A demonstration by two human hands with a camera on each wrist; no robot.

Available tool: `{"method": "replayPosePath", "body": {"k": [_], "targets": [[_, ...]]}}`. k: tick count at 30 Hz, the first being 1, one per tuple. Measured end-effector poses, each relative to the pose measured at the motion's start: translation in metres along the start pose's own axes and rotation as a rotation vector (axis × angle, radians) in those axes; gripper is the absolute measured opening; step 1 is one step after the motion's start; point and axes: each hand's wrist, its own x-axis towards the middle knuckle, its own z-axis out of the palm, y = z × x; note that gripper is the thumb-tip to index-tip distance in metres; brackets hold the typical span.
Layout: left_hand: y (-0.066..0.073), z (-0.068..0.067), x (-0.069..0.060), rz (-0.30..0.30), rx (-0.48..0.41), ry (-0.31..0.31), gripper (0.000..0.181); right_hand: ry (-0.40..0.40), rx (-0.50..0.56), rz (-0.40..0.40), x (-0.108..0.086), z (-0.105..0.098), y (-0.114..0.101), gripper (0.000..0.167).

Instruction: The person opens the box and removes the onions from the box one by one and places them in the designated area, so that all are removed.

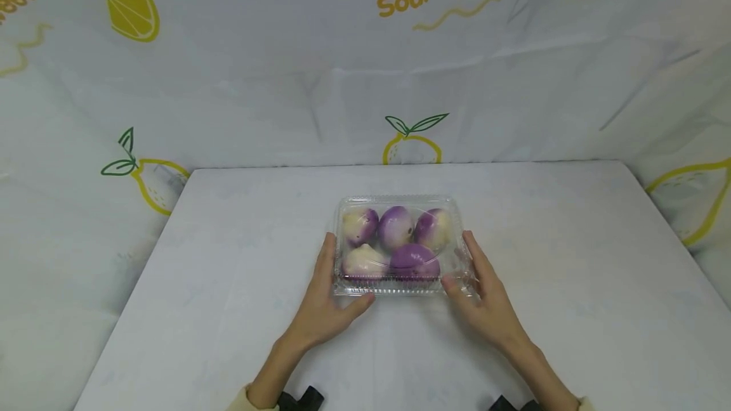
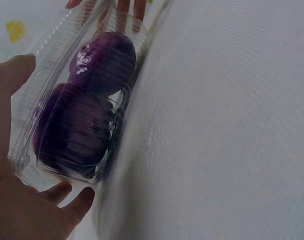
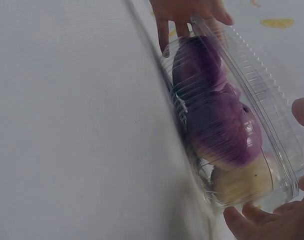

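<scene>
A clear lidded plastic box (image 1: 402,287) with several purple-and-white round vegetables (image 1: 395,228) inside is at the middle of the white table. Along its left side lie the fairly straight fingers of my left hand (image 1: 324,309), with the thumb by the front edge. My right hand (image 1: 490,309) is at the right side, its fingers extended along it and its thumb at the front right corner. In the left wrist view the left fingertips are at the near end of the box (image 2: 67,175). The right wrist view shows the right fingertips against the box (image 3: 226,202); their undersides are partly hidden.
The white table (image 1: 240,227) extends around the box. Behind it and at both sides hangs a white cloth (image 1: 257,100) printed with lemons and lettering. Black straps or devices (image 1: 302,398) show near both wrists at the bottom edge.
</scene>
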Motion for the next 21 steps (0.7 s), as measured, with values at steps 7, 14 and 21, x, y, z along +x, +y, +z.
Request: {"method": "replayPosePath", "body": {"k": [7,14,21], "targets": [[-0.003,0.004,-0.001,0.014,-0.002,0.021,0.128,0.02,-0.036,-0.003,-0.002,0.007,0.0,0.113],[-0.002,0.006,-0.001,0.013,-0.004,0.035,0.13,0.042,-0.028,0.035,-0.002,0.01,-0.001,0.115],[-0.004,0.01,-0.001,0.031,-0.002,0.067,0.129,0.049,0.008,0.005,-0.001,0.012,0.002,0.127]]}}
